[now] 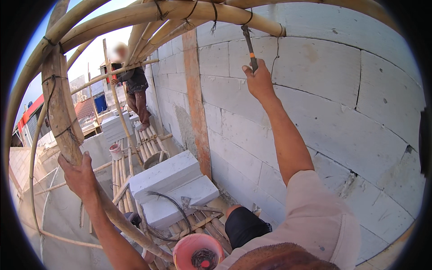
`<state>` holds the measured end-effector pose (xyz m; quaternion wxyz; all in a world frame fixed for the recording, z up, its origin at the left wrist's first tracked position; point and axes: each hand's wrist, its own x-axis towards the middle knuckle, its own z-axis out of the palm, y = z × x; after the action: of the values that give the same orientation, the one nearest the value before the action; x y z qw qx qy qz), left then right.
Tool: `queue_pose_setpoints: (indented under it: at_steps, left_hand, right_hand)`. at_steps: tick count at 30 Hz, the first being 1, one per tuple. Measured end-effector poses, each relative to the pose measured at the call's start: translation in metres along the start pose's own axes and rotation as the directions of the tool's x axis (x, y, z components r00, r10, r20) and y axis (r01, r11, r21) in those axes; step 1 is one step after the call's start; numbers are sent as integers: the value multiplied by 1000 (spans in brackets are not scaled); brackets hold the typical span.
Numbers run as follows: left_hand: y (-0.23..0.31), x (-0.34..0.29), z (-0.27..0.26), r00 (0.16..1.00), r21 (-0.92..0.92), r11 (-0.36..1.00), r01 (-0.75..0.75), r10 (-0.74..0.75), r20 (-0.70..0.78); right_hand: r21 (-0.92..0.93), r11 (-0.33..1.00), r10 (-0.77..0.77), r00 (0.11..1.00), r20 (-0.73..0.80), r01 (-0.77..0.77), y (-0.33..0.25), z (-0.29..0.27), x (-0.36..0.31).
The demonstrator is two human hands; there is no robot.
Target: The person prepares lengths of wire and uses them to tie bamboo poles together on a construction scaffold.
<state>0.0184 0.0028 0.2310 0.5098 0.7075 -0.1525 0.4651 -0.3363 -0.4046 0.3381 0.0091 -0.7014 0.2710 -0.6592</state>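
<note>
My right hand (259,82) is raised high against the grey block wall (324,117) and grips a slim metal tool with an orange band (250,47), whose tip reaches the wire tie on the overhead bamboo pole (180,13). My left hand (78,173) wraps around an upright bamboo post (60,103) of the scaffold. I stand on a platform of bamboo poles (198,225) next to the wall.
Two large grey blocks (173,186) lie on the platform with loose black wire. A pink bucket (198,252) sits near my knee, and a small pink bucket (116,151) farther along. Another person (135,90) stands on the scaffold beyond. An orange timber (198,108) runs up the wall.
</note>
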Motion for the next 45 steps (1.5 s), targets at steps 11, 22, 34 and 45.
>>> queue_pose_setpoints:
  at_steps: [11,22,34,45]
  left_hand:
    - [15,-5,-4,998,-22,999,33,-32,59]
    - [10,0,-5,999,-65,998,-8,11,41]
    - [8,0,-4,998,-66,997,32,-28,62]
    - [-7,5,1,996,-74,997,-16,23,90]
  right_hand:
    - [669,-188,-425,673,605,-719,-5,7,-4]
    - [742,329,-189,729,658,-584,5,11,8]
    - [402,112,-146,386,911,-908,2,-4,-139]
    - [111,-84,411,67,909,-990,46,-9,-325]
